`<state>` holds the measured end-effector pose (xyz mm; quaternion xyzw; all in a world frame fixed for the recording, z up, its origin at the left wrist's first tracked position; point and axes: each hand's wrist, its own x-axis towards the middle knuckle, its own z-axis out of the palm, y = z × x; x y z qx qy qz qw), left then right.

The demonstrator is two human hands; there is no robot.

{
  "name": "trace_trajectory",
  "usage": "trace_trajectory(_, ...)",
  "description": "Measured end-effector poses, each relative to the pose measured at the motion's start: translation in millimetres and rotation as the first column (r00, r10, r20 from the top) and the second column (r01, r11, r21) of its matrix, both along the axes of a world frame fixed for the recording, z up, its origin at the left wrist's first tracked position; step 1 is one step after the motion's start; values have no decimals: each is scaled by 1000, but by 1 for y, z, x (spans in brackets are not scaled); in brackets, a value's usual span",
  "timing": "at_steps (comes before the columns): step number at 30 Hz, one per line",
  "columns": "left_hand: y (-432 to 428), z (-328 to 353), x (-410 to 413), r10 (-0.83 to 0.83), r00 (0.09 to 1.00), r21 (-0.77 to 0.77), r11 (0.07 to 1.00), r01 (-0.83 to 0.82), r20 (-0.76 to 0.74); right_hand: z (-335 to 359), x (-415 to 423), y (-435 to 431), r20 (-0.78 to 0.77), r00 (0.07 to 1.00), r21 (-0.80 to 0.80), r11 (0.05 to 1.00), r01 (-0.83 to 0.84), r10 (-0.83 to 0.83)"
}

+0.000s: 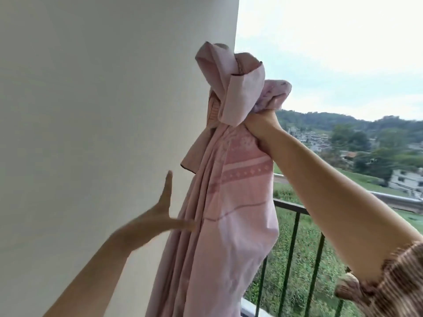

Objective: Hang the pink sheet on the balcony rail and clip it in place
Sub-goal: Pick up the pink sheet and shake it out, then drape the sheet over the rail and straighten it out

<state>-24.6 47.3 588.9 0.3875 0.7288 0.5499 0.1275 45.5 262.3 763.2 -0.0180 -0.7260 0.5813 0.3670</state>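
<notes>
The right hand (259,124) is clenched around a bunched section of the pink sheet (231,213), holding it high at frame centre. The left hand (163,216) is open, its fingertips touching the hanging folds. The sheet is not yet over the balcony rail (290,205) at right centre. Risk: the twisted bundle may go over the rail unevenly and slip outward. No clips are visible; the sheet's lower end is cut off by the frame.

A home balcony: dark metal railing (295,227), white wall (91,110), hillside houses (402,179).
</notes>
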Motion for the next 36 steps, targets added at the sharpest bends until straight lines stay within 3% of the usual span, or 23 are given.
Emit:
trace_trajectory(1, 9, -42, -3, 32, 999, -163, 986, -26, 31, 8, 1, 4, -14, 1000, -62, 998, 2, -2)
trace_trajectory(3, 36, -117, -16, 129, 990, -379, 915, -140, -53, 24, 2, 9, -25, 1000, -147, 989, 1, -4)
trace_trajectory(5, 69, -168, -30, 224, 961, -354, 896, -268, -162, 39, 3, 10, -38, 999, -189, 982, -5, -3)
trace_trajectory(6, 83, -174, -31, 284, 950, -280, 909, -310, -130, 45, 1, 11, -51, 999, -215, 977, -16, 6)
trace_trajectory(9, 111, -120, -1, 412, 910, -129, 906, -403, 49, 59, -4, 25, -118, 993, -322, 945, -60, 23)
trace_trajectory(12, 124, -42, -2, 483, 876, -53, 875, -482, -3, 76, -8, 70, -303, 942, -330, 943, 39, -145)
trace_trajectory(15, 139, 45, 0, 536, 840, 131, 842, -524, -81, 83, -1, 126, -351, 862, -94, 929, 357, -366)
trace_trajectory(17, 161, 101, 7, 532, 845, 310, 813, -493, -52, 78, 2, 162, -398, 832, 105, 882, 459, -386)
trace_trajectory(19, 193, 148, 15, 387, 922, 496, 805, -327, -21, 69, 4, 197, -353, 881, 351, 828, 437, -316)
trace_trajectory(21, 230, 187, 28, 211, 975, 625, 770, -125, -66, 64, 6, 235, -257, 899, 587, 682, 437, -355)
trace_trajectory(23, 269, 215, 35, 117, 987, 663, 748, -15, -109, 68, 8, 275, -158, 875, 637, 630, 444, -458)
trace_trajectory(25, 311, 228, 38, -2, 990, 590, 803, 85, -140, 74, 8, 316, 34, 860, 581, 710, 397, -509)
trace_trajectory(27, 351, 221, 38, -76, 980, 408, 901, 147, -186, 70, 13, 354, 282, 795, 571, 760, 311, -537)
trace_trajectory(29, 384, 196, 35, -86, 980, 195, 973, 122, -182, 53, 31, 377, 509, 663, 671, 736, 93, -549)
trace_trajectory(31, 404, 164, 30, -106, 986, -11, 994, 106, -132, 29, 49, 384, 691, 544, 642, 749, -161, -475)
trace_trajectory(34, 412, 129, 11, -94, 994, -452, 891, 55, -65, -4, 69, 369, 810, 494, 523, 771, -364, -316)
trace_trajectory(36, 410, 119, 3, -12, 976, -568, 815, -116, -216, -18, 78, 351, 796, 536, 543, 722, -429, -280)
